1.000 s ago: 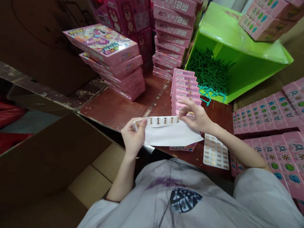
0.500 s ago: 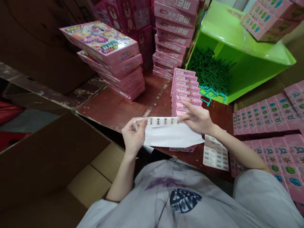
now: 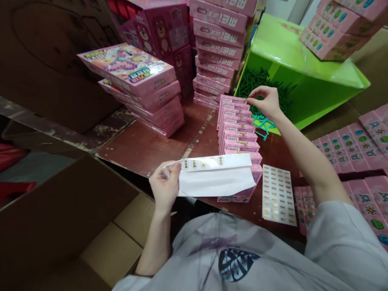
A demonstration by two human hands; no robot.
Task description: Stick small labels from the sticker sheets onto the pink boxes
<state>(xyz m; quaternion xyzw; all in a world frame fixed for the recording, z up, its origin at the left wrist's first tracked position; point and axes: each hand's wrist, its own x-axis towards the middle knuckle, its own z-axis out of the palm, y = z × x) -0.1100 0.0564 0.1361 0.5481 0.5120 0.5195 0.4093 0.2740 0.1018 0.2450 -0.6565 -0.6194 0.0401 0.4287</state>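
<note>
My left hand (image 3: 165, 184) pinches the left end of a white sticker sheet (image 3: 215, 182), folded over so a row of round gold-lettered stickers shows along its top. The sheet hangs in front of a row of pink boxes (image 3: 239, 135) standing on edge, one behind another. At the far end of that row is my right hand (image 3: 266, 101), its thumb and finger pinched together at the top corner of the rearmost box. A small sticker seems to be between those fingertips, mostly hidden. On the table right of the row lies another sticker sheet (image 3: 279, 194).
A green bin (image 3: 312, 81) lying on its side holds many green plastic pieces (image 3: 254, 83), some spilling out. Stacked pink boxes stand at the left (image 3: 142, 89) and back (image 3: 218, 44). More pink boxes (image 3: 342, 145) fill the right side. The red-brown table (image 3: 136, 147) has its edge near me.
My right hand has left the sticker sheet and moved away from me to the far end of the box row. My left hand still holds the sheet, slightly lower and further left.
</note>
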